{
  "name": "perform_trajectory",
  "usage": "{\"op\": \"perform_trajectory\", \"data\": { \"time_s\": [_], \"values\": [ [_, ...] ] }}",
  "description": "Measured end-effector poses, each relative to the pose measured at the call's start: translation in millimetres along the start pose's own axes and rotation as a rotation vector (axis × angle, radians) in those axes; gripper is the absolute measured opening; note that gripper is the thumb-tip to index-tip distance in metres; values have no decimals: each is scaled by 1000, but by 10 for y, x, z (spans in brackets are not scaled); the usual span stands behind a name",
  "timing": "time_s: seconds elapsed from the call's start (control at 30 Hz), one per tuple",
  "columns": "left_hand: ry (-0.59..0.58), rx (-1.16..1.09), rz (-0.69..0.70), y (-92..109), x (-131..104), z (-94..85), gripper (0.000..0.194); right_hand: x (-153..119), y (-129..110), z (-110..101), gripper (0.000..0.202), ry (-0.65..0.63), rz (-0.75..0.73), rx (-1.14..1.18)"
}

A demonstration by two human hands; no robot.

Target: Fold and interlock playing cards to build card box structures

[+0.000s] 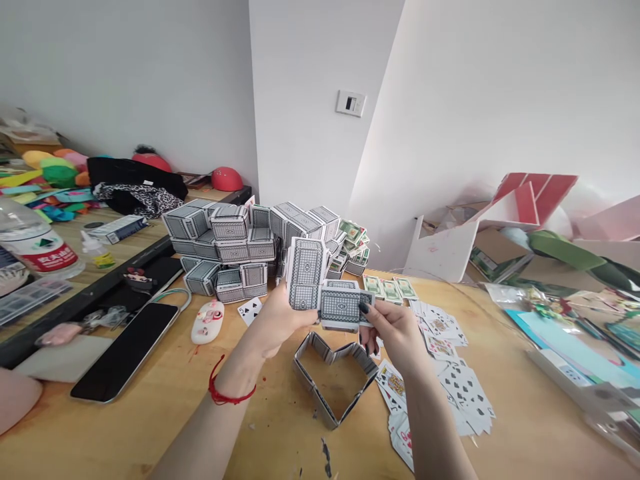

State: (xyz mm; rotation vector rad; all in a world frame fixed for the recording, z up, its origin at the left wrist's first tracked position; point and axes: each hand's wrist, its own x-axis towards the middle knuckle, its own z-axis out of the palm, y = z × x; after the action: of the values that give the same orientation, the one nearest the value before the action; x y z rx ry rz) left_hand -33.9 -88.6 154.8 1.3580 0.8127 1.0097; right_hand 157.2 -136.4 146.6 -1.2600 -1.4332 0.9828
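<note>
My left hand grips a folded playing-card piece from its left side, thumb along the lower edge. My right hand, with dark nails, pinches the right end of a patterned playing card lying across the front of that piece. Whether this card is fixed to the piece, I cannot tell. Below both hands, a heart-shaped frame of folded cards stands on the table. Behind them rises a stack of card boxes with grey patterned backs.
Loose playing cards are spread beside my right forearm. Green cards lie farther back. A phone, a white mouse and a water bottle are on the left. A plastic box sits at the right.
</note>
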Motion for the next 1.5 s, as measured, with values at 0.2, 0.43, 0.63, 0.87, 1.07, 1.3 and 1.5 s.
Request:
{"op": "perform_trajectory", "data": {
  "time_s": [0.2, 0.43, 0.63, 0.87, 1.07, 1.3, 1.5],
  "values": [
    [-60, -57, 21, 1, -18, 0, 46, 18, 30, 2, 42, -6, 25, 58],
    [-112, -155, -58, 32, -26, -75, 39, 57, 76, -63, 43, -126, 58, 147],
    [7, -82, -29, 31, -27, -39, 45, 77, 101, -26, 40, -155, 90, 184],
    [93, -9, -8, 16, -36, -13, 40, 70, 82, 30, 41, -147, 64, 156],
    [77, -41, -23, 39, -38, -17, 37, 91, 113, 25, 42, -210, 99, 237],
    [78, -81, -22, 62, -45, -21, 35, 69, 87, 26, 40, -235, 87, 276],
    [92, -29, 19, 34, -37, 45, 33, 80, 91, -23, 41, -192, 77, 216]
  ]
}}
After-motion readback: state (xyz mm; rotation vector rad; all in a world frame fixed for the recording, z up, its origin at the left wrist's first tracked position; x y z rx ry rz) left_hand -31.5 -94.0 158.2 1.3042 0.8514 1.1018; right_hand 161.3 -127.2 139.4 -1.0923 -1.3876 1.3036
